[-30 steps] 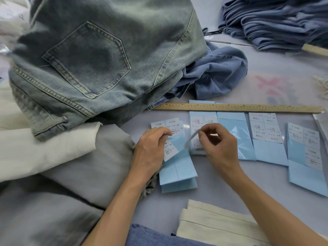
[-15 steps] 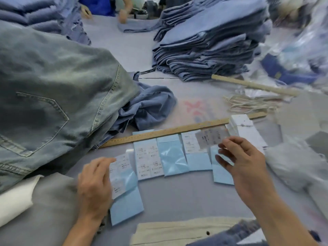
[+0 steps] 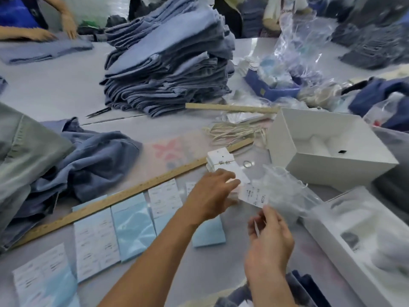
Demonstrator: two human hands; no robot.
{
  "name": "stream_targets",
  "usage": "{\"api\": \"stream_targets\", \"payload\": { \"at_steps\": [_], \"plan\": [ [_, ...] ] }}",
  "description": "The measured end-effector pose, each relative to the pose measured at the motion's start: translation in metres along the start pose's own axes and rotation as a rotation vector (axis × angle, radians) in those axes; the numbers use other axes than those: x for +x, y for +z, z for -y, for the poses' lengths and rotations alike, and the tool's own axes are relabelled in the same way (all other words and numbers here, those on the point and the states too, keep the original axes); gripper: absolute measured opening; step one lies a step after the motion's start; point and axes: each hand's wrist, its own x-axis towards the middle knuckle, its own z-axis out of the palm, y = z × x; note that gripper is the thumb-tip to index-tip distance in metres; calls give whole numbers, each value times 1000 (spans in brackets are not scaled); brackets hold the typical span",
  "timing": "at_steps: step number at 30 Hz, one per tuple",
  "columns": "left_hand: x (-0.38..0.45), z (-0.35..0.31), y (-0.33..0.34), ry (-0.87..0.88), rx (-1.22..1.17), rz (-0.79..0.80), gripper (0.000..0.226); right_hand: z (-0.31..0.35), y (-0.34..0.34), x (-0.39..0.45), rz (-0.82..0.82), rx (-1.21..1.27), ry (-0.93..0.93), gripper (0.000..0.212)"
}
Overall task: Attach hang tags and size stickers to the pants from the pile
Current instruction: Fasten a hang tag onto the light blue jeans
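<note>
Just past the ruler (image 3: 124,194), our left hand (image 3: 212,196) reaches, grip released, for the tags (image 3: 223,161); our right hand (image 3: 270,238) pinches a sticker (image 3: 254,197).

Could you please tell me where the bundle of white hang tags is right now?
In the head view, right of centre: the hang tags lie beside the wooden ruler, just beyond the left hand.

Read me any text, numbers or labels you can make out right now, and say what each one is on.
Nothing reads cleanly.
Sticker pinched by the right hand: dark print, blurred, unreadable.
Bundle of hang tags by the left hand: a dark mark, unreadable.
Sticker sheets along the wooden ruler: rows of print, too blurred.
Wooden ruler: scale marks only, numbers too small.
</note>
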Motion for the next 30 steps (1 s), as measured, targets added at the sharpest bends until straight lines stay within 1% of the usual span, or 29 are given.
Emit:
{"api": "stream_targets", "payload": {
  "at_steps": [2, 3, 6, 8, 12, 16, 18, 20, 22, 24, 26, 28, 30],
  "plan": [
    [20, -6, 5, 35, 116, 85, 24, -1, 0, 7, -30, 17, 17, 8],
    [24, -7, 6, 33, 144, 105, 22, -2, 0, 8, -34, 15, 19, 9],
    [26, -4, 6, -8, 82, 111, 22, -4, 0, 10, -30, 3, 2, 9],
    [27, -2, 3, -33, 47, 88, 17, -5, 0, 10, -33, 0, 0, 8],
    [28, -6, 1, -103, -108, -23, 14, -4, 1, 10, -40, 9, 21, 9],
    [28, 0, 8, -278, -417, -119, 4, -4, 1, 10, -38, 24, 39, 11],
    [27, 4, 10, -310, -513, -145, 3, -4, 1, 9, -37, 20, 43, 11],
    [24, 5, 9, -326, -537, -226, 4, -4, 0, 9, -42, 22, 43, 11],
    [23, 6, 2, -360, -551, -358, 5, -3, 0, 9, -45, 21, 39, 11],
    [20, 8, -11, -358, -508, -485, 6, -4, 1, 8, -42, 11, 34, 12],
    [16, 11, -26, -330, -445, -577, 7, -7, 2, 7, -41, 2, 31, 12],
    [10, 11, -42, -314, -442, -613, 6, -10, 3, 3, -34, -11, 43, 11],
    [6, 10, -56, -285, -444, -602, 5, -11, 3, 0, -43, -18, 60, 9]
  ]
}}
